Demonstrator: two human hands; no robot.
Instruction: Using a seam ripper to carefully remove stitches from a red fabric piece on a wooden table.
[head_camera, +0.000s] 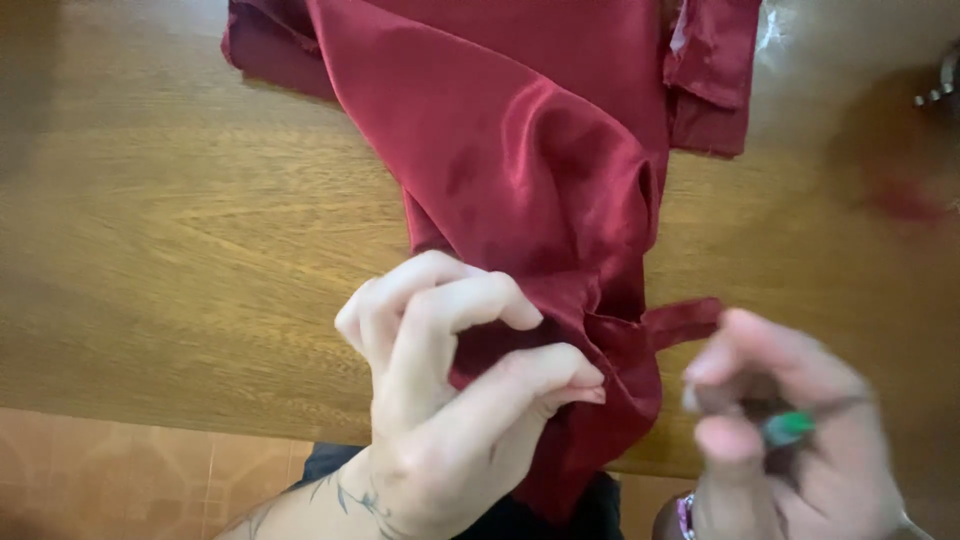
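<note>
1. Head view — left hand (450, 400): grip pinching a fold of the dark red satin cloth (530, 170) between thumb and curled fingers; a dark line tattoo shows on the wrist below it.
2. Red satin cloth: glossy, creased, running from the left grip up and away across the wooden surface (180, 230); its lower end hangs past the near edge of the surface, just right of the left grip.
3. Narrow cloth strip (685, 322): same red, sticking out sideways from the cloth, between the two grips and close to the right fingertips.
4. Right hand (790, 430): blurred; grip pressed together on a small green-tipped object (788, 428) — kind not legible. Apart from the main cloth.
5. Bracelet (686, 515): pale, beaded, on the right wrist below the grip.
6. Tiled floor (130, 480): orange-brown, left of and below the left grip.
</note>
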